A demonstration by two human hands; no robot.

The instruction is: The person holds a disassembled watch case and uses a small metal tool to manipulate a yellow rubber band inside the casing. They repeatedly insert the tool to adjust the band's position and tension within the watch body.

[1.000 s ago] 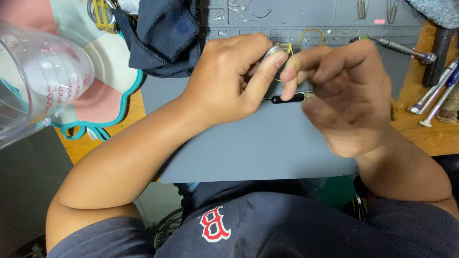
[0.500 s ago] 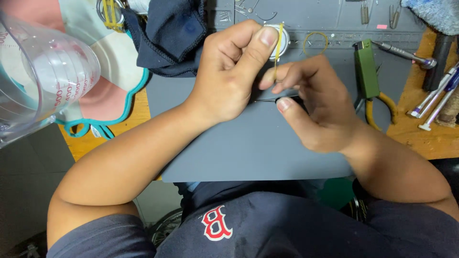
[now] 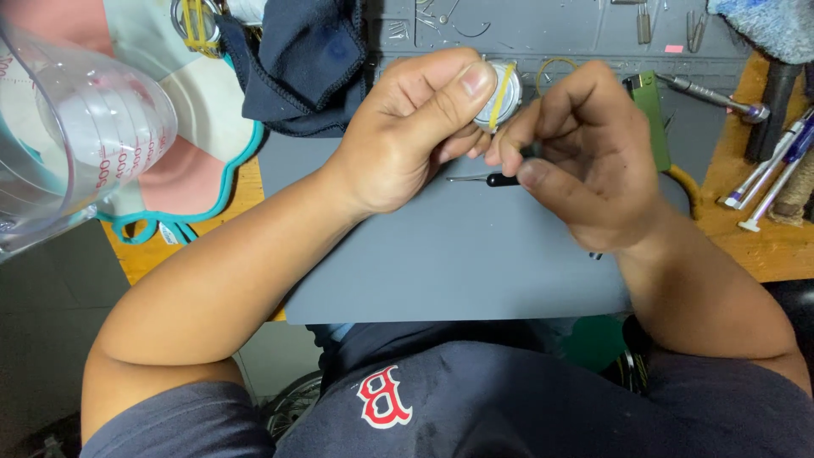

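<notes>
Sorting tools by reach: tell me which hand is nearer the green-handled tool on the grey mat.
Right. The right hand sits just beside the green-handled tool; the left hand is farther away across the grey mat, holding a small round metal piece.

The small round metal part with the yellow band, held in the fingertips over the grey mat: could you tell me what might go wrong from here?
1. The round part sits only between the left hand thumb and fingertips; it could slip onto the grey mat.
2. The yellow band could snap off.
3. The clear measuring jug stands near the left elbow and could be knocked.
</notes>
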